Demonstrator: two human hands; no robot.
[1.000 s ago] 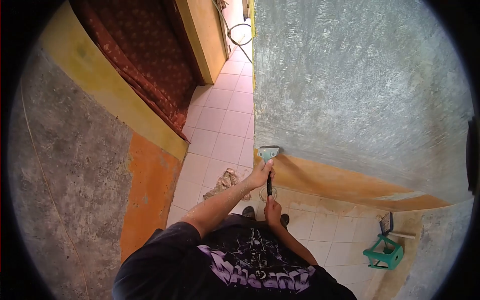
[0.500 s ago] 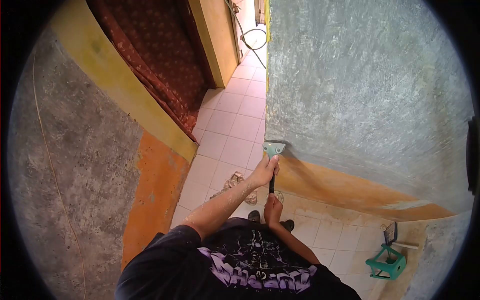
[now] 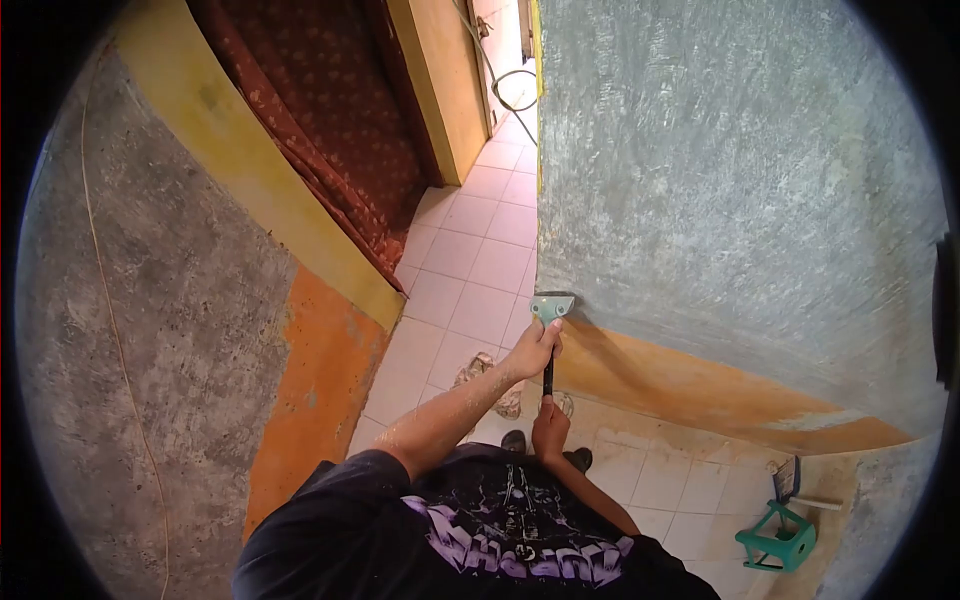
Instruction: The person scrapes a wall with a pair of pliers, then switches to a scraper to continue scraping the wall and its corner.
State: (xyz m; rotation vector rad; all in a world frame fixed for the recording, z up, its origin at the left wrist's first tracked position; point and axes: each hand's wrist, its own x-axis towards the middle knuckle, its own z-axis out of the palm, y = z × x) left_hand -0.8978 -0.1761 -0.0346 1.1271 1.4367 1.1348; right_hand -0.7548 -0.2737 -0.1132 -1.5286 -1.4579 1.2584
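A scraper (image 3: 552, 306) with a wide pale green head and a black handle stands against the lower part of the grey-green wall (image 3: 700, 180), near its left edge. Just below the head, my left hand (image 3: 535, 348) is closed round the upper part of the tool. My right hand (image 3: 550, 430) grips the lower end of the black handle. Orange paint (image 3: 640, 365) covers the wall under the blade, with the grey surface above it.
A green stool (image 3: 777, 538) lies at the lower right by a dark-headed tool (image 3: 787, 480). A crumpled cloth (image 3: 508, 402) is on the tiled floor (image 3: 430, 300). A red curtain (image 3: 320, 110) hangs in the doorway at left. A cable (image 3: 515, 90) loops at the top.
The view has shifted slightly, so the walls and floor appear a little lower and to the right. Both hands keep their hold on the scraper, which is still at the wall's lower left.
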